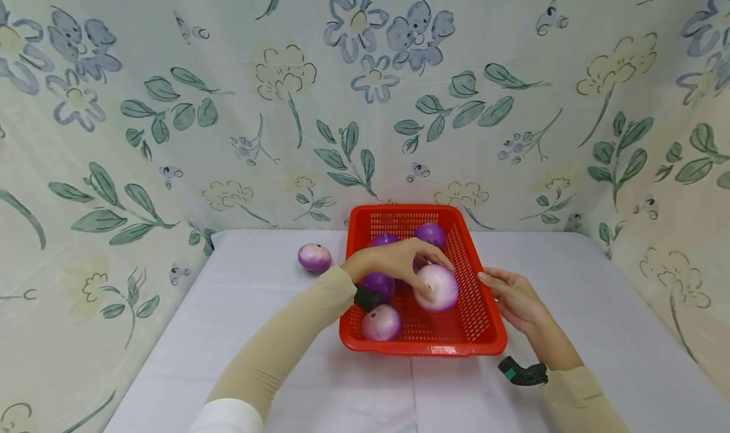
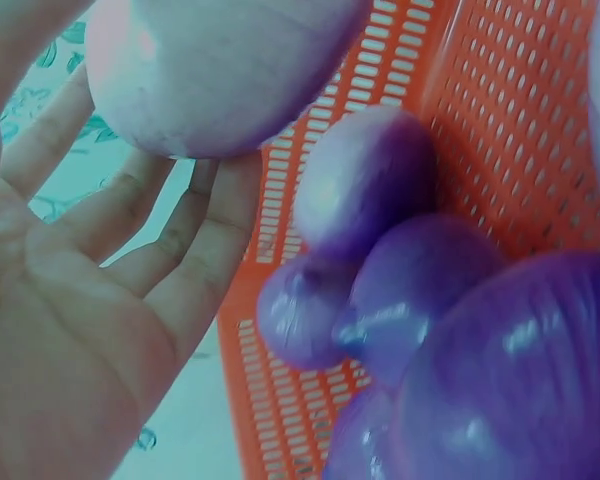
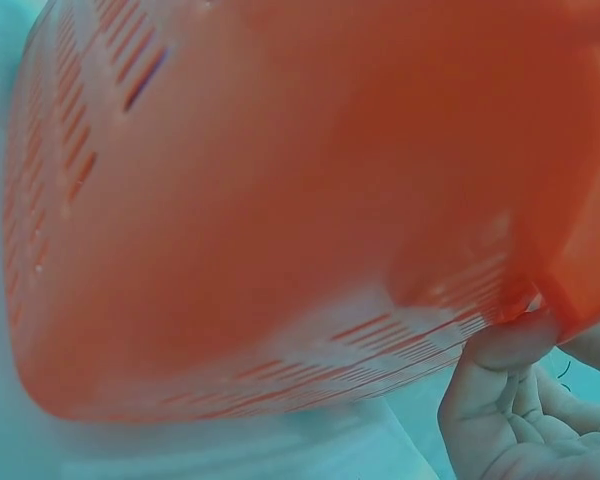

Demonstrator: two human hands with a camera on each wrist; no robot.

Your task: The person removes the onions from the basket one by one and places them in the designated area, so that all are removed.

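Left hand (image 1: 397, 259) grasping pale onion (image 1: 441, 287), right hand (image 1: 520, 301) gripping red basket (image 1: 419, 348), purple onions (image 1: 379, 286) inside.

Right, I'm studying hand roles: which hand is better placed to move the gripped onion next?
Likely the left hand: it grips that onion, while the right hand holds the red basket by its rim.

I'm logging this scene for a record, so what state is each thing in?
Red basket: upright, open-topped, partly filled
Held onion: gripped, no cut showing
Left hand: curled round that onion
Right hand: holding the basket's right rim
Purple onions: inside the basket, some touching
Loose onion: outside, left of the basket
White cloth: spread out, creased
Floral sheet: hanging behind
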